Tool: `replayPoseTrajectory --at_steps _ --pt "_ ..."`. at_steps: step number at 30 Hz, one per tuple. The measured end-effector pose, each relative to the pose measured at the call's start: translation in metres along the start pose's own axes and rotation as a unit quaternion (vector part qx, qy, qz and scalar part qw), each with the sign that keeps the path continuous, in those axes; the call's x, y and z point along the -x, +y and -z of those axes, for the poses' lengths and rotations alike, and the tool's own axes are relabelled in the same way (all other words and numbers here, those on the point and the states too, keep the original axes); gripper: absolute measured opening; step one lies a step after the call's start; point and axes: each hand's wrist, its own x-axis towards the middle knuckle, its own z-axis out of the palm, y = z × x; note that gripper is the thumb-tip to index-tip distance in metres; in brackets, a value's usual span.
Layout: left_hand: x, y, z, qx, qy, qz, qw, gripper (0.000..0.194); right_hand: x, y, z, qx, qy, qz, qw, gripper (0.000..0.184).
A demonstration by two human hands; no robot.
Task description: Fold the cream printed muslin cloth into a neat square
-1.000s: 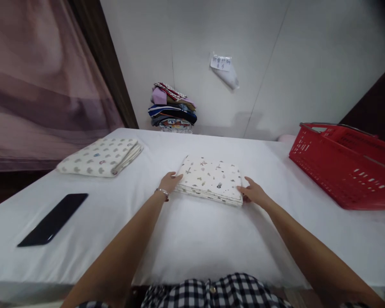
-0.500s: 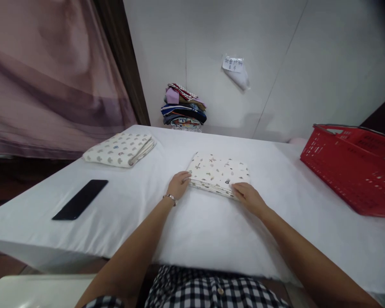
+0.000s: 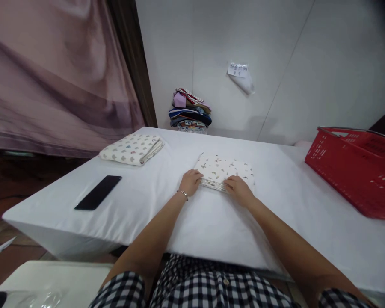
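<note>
A folded white cloth (image 3: 226, 167) with small grey and brown prints lies flat on the white-covered table (image 3: 276, 179), its layered edge towards me. My left hand (image 3: 191, 182), with a bracelet at the wrist, pinches the near left corner of this cloth. Along the same near edge, further right, my right hand (image 3: 238, 188) grips the layers between thumb and fingers. Both hands rest low against the table, and parts of the front edge are hidden behind them.
Left on the table are a second folded cloth (image 3: 131, 149) with grey prints and a black phone (image 3: 99, 192). A red basket (image 3: 353, 171) stands at the right. Behind the table is a stack of folded fabrics (image 3: 191, 112). A white stool-like surface (image 3: 60, 273) is at lower left.
My right hand has shifted from the cloth's right side to its near edge, closer to my left hand. My left hand has moved onto the near left corner. The view has swung left.
</note>
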Motion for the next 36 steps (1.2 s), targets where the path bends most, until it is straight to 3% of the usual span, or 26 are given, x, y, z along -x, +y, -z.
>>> replayPoseTrajectory --at_steps 8,22,36 --pt "0.003 0.0 -0.001 0.014 0.018 -0.01 1.0 0.025 -0.014 -0.004 -0.015 0.007 0.01 0.009 1.0 0.024" --pt "0.001 -0.002 -0.002 0.037 0.028 -0.035 0.998 0.02 -0.012 -0.005 -0.024 -0.016 0.045 -0.029 0.998 0.03" --pt "-0.003 -0.007 -0.016 0.172 0.058 0.079 0.98 0.013 -0.011 -0.003 -0.032 0.009 0.083 -0.013 0.996 0.026"
